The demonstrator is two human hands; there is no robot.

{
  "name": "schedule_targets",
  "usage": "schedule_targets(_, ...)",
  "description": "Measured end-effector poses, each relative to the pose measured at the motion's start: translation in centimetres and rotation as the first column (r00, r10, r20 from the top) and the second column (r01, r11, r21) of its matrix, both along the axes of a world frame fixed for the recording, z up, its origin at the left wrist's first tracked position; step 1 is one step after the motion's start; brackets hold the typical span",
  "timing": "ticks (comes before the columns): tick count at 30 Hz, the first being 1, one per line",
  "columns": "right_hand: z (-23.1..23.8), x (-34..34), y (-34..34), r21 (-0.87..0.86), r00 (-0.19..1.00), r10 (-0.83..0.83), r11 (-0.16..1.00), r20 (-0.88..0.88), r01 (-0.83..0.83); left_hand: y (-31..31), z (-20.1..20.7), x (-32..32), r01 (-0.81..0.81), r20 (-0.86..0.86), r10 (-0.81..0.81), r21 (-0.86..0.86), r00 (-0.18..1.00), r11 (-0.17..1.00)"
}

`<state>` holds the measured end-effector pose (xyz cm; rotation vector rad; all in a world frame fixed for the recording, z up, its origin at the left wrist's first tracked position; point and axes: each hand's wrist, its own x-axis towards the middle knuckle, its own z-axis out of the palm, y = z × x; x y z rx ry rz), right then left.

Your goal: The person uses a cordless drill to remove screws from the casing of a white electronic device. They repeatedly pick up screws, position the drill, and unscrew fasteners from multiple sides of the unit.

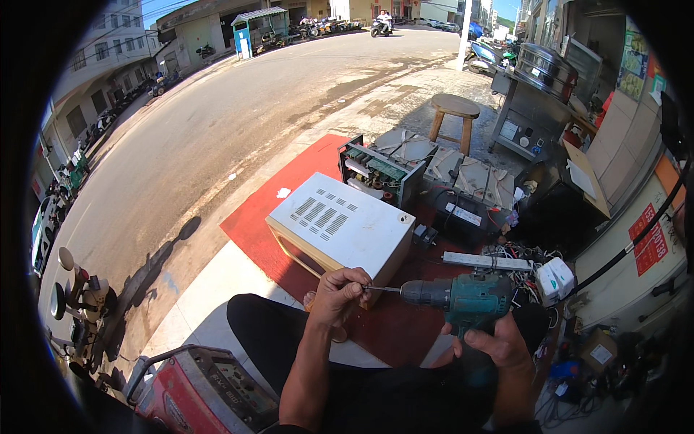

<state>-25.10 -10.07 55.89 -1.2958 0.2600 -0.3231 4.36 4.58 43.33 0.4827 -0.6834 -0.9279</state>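
Note:
My right hand (502, 346) is wrapped round the grip of a teal and black cordless drill (477, 298), which points left. A slim metal bit (384, 288) sticks out of its chuck. At the bit's tip, the thumb and fingers of my left hand (338, 293) are pinched together; a small dark piece shows there, too small to name. Just beyond both hands lies a white metal case (354, 220) with rows of vent slots on top and a tan front edge. Its near corner is partly hidden behind my left fingers.
A red mat (253, 210) lies under the case. Behind it stand an opened chassis with circuit boards (372, 177) and several grey batteries (470, 181). A power strip (486, 261) and tangled cables lie to the right. A red generator (195, 394) is at lower left, a wooden stool (455, 106) farther back.

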Motion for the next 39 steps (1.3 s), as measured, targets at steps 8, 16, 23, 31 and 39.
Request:
schedule_targets(8,1.1,-0.7,0.5,-0.083,0.994,-0.077,0.994,-0.08,0.07,0.8,1.7,-0.5,-0.103,0.22,0.058,0.2,0.974,0.974)
schedule_targets(16,0.7,-0.7,1.1,-0.282,0.991,-0.058,0.959,-0.121,0.021,2.0,3.1,-0.9,-0.158,0.322,0.031,0.374,0.946,0.914)
schedule_targets(23,-1.3,1.0,2.7,-0.158,0.995,-0.099,0.983,-0.009,0.096,2.3,2.2,-2.2,-0.216,0.023,0.222,0.348,0.975,0.912)
schedule_targets(31,-3.7,2.5,3.1,-0.097,0.994,-0.098,0.99,0.046,0.102,1.4,1.8,-2.7,-0.242,-0.172,0.299,0.29,0.939,0.926)
schedule_targets(39,-8.1,3.9,1.5,0.315,0.985,-0.08,0.949,0.155,0.027,0.2,3.0,-2.8,-0.495,0.106,0.485,0.257,0.868,0.83)
